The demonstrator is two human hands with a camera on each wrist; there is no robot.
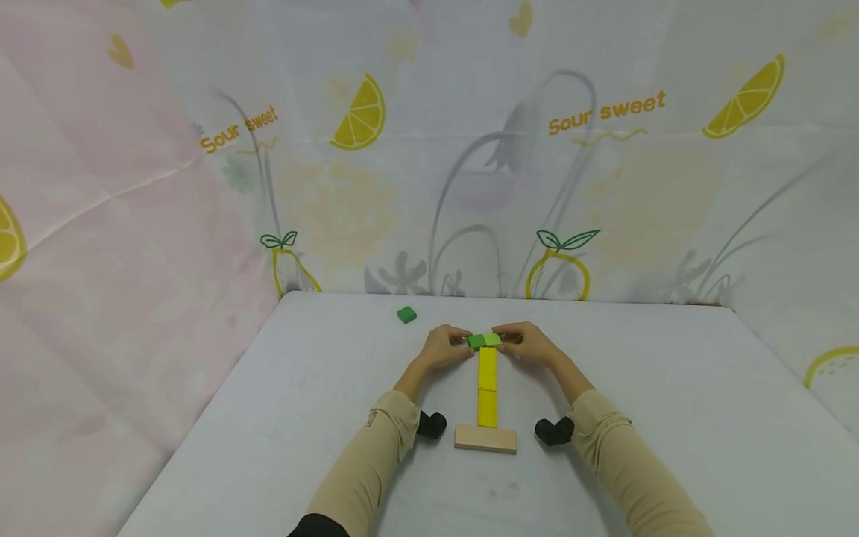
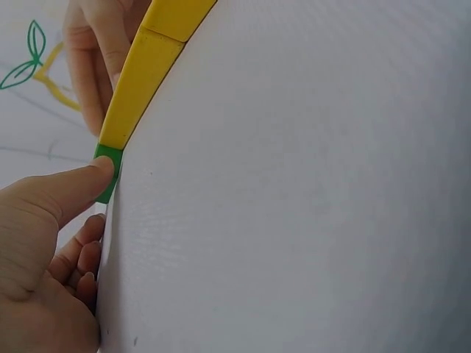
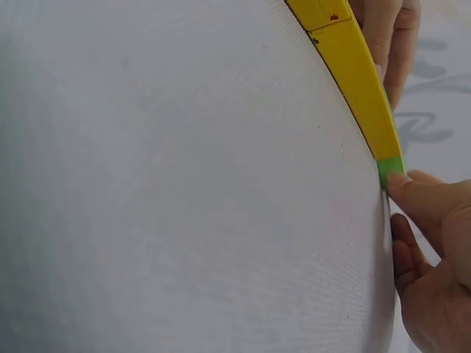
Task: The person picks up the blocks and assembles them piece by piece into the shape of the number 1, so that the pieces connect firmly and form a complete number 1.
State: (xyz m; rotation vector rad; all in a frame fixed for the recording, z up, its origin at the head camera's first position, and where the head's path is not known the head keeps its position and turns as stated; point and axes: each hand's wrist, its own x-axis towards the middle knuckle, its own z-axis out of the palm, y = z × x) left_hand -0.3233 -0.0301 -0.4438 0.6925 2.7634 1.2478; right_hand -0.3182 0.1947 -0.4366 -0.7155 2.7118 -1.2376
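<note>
Two yellow blocks (image 1: 487,409) lie end to end in a line running away from the person. Across the far end of that line sit a dark green block (image 1: 476,341) and a light green block (image 1: 493,339), side by side. My left hand (image 1: 446,347) pinches the dark green block from its left side, thumb on the near face in the left wrist view. From the other side, my right hand (image 1: 532,343) pinches the light green block, the thumb against it in the right wrist view. A plain wooden block (image 1: 485,438) lies crosswise at the near end of the yellow line.
Another green block (image 1: 406,315) lies alone near the back of the white table (image 1: 268,447), left of the hands. Black heart-shaped pieces (image 1: 554,432) stick out at both cuffs. A printed fabric backdrop (image 1: 416,186) rises behind the table and at its sides.
</note>
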